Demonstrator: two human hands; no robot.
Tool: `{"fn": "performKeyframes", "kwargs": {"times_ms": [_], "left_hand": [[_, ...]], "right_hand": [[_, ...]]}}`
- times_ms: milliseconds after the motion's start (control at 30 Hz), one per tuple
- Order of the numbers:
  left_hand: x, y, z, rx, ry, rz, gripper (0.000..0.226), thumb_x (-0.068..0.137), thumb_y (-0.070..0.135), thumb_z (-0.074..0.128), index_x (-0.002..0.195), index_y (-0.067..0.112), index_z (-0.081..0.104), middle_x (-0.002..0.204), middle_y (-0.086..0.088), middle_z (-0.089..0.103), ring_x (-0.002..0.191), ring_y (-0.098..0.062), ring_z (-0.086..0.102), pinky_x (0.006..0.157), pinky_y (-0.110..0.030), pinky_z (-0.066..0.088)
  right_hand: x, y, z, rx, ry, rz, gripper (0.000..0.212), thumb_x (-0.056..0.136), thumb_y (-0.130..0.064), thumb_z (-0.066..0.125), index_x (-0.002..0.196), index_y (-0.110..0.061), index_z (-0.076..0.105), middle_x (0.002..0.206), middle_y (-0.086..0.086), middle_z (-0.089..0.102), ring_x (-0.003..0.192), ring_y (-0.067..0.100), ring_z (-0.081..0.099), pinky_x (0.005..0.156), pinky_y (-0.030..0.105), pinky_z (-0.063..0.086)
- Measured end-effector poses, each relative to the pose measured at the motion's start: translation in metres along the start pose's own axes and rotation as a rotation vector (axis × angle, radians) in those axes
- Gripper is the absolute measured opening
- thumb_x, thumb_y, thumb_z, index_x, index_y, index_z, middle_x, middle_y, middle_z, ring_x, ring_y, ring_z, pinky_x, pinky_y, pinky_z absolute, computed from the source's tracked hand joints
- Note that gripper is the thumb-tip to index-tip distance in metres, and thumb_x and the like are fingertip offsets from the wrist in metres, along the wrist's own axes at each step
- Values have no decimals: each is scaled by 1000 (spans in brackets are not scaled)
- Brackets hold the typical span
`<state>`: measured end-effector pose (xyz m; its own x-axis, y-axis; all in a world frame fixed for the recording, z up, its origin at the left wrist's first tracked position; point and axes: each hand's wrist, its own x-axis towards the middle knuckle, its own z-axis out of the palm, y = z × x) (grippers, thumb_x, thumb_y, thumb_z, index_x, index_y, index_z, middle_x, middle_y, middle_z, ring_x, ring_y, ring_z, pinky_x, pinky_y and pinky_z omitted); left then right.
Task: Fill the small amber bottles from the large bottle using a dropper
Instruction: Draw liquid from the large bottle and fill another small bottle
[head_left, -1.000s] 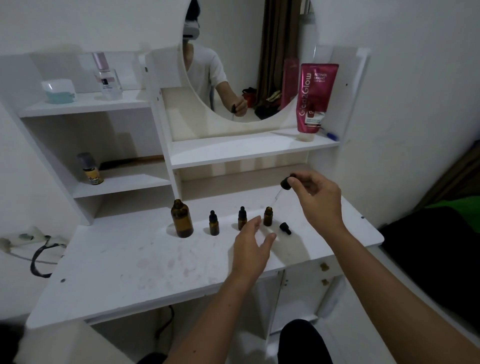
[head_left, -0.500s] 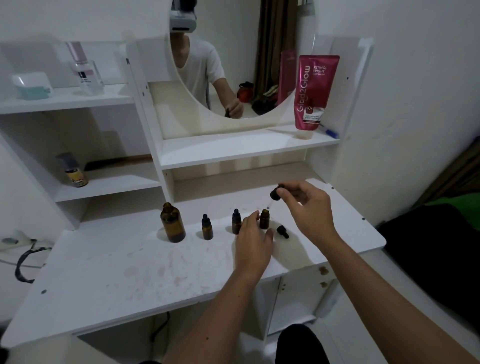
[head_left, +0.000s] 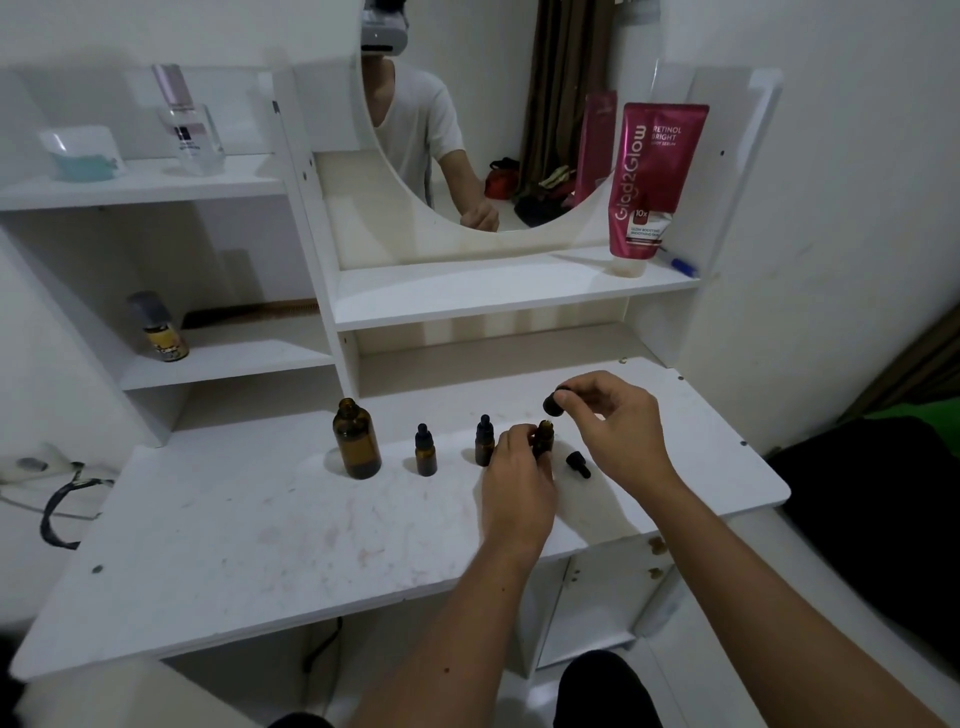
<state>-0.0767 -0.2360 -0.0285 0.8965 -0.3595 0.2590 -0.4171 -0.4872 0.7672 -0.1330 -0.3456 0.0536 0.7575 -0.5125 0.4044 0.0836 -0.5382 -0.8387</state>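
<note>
Nearest us, our left hand (head_left: 517, 480) reaches over the white desk (head_left: 249, 530) and curls its fingers around the open small amber bottle (head_left: 544, 435), which stands on the desktop. Just right of that bottle a loose black cap (head_left: 578, 464) lies on its side. Directly above the bottle's mouth, our right hand (head_left: 618, 428) pinches the dropper (head_left: 554, 404) by its black bulb between thumb and fingertips; its glass tip is too hard to make out. Left of the held bottle stand two capped small amber bottles (head_left: 484, 440) (head_left: 425, 450), and further left the large bottle (head_left: 356, 439), uncapped and upright. Beyond the held bottle, on the shelf under the mirror (head_left: 467, 130), a pink tube (head_left: 649, 176) stands on its cap.
</note>
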Motion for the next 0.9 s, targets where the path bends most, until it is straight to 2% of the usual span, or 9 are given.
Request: {"fn": "performKeyframes", "kwargs": {"times_ms": [133, 300, 467, 533, 667, 900], "left_hand": [[-1, 0, 0, -7, 6, -4, 21, 104, 26, 52, 125, 22, 56, 122, 7, 62, 103, -19, 64, 85, -40, 56], [0, -1, 1, 1, 12, -9, 22, 103, 24, 54, 125, 23, 55, 122, 7, 62, 103, -20, 64, 85, -39, 56], [-1, -3, 1, -5, 19, 3, 20, 103, 25, 53, 123, 24, 56, 120, 7, 62, 101, -19, 64, 84, -39, 55], [-1, -3, 1, -6, 20, 8, 20, 104, 26, 53, 123, 24, 56, 119, 8, 62, 101, -19, 64, 84, -39, 55], [0, -4, 1, -11, 20, -1, 21, 103, 27, 54, 124, 24, 56, 122, 8, 62, 104, -19, 64, 87, -39, 55], [-6, -8, -6, -42, -51, -32, 47, 102, 28, 57, 147, 19, 48, 145, 3, 56, 130, -20, 56, 109, -36, 46]], "right_hand": [[1, -6, 0, -20, 27, -26, 10, 95, -8, 73, 91, -16, 77, 84, -8, 80, 85, 5, 76, 83, 13, 54], [0, -6, -1, -17, 15, -1, 7, 97, -11, 72, 100, -16, 76, 86, -7, 81, 86, 4, 76, 84, 15, 55], [-3, -8, 0, -61, 42, -8, 10, 94, -6, 73, 91, -14, 77, 83, -10, 79, 80, -1, 74, 77, 6, 50], [-1, -8, 0, -71, 46, -10, 10, 94, -6, 73, 90, -15, 77, 83, -9, 79, 81, 0, 74, 78, 8, 51], [2, -11, -1, -34, 58, 21, 7, 96, -13, 72, 99, -17, 77, 87, -7, 80, 87, 7, 76, 85, 21, 58], [2, -32, -12, 13, 107, 16, 13, 97, -17, 73, 109, -15, 77, 91, -10, 80, 91, 1, 75, 88, 15, 57]]}}
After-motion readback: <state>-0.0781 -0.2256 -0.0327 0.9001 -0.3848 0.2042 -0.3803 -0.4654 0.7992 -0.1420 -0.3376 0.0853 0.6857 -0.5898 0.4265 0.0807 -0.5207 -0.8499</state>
